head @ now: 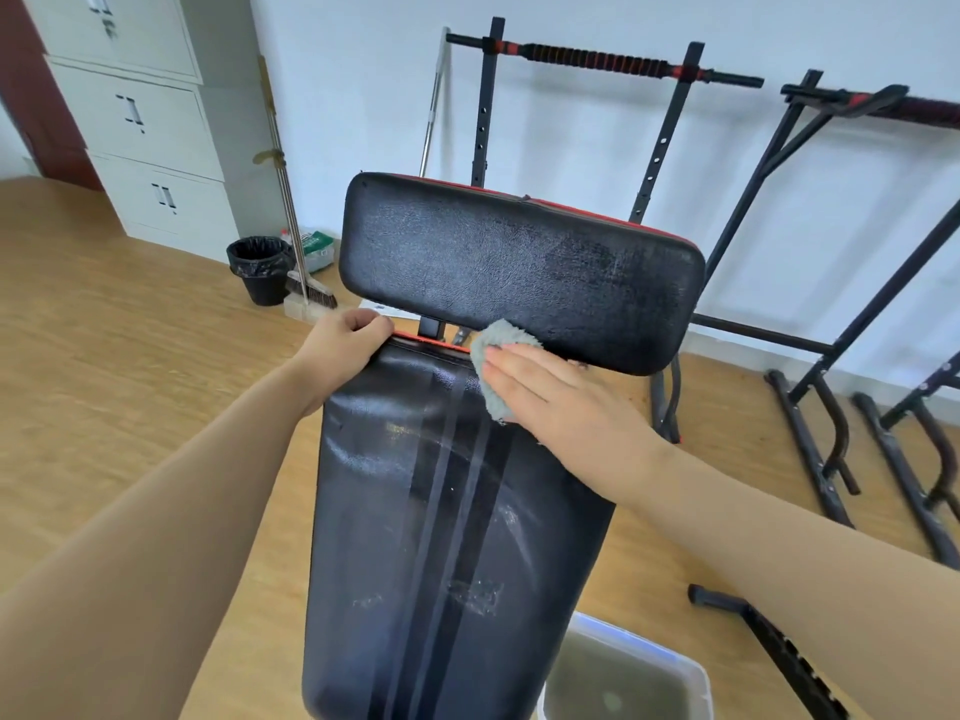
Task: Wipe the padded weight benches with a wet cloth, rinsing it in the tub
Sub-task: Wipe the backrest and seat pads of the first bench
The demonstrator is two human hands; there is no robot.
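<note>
A black padded weight bench fills the middle of the view: a long pad (447, 511) with grey stripes running toward me and a wide upper pad (519, 272) beyond it. My right hand (550, 392) lies flat, fingers straight, pressing a grey cloth (496, 366) onto the far right end of the long pad, just under the upper pad. My left hand (348, 345) grips the long pad's far left corner, fingers curled over its red-trimmed edge. A white tub (639, 672) of murky water stands on the floor at the bench's near right.
Black rack frames (644, 163) with a barbell (597, 59) stand behind the bench, with more frames (841, 356) to the right. A black bin (260, 270), a broom (306, 288) and white cabinets (140, 122) line the far left wall. Wooden floor (130, 356) spreads to the left.
</note>
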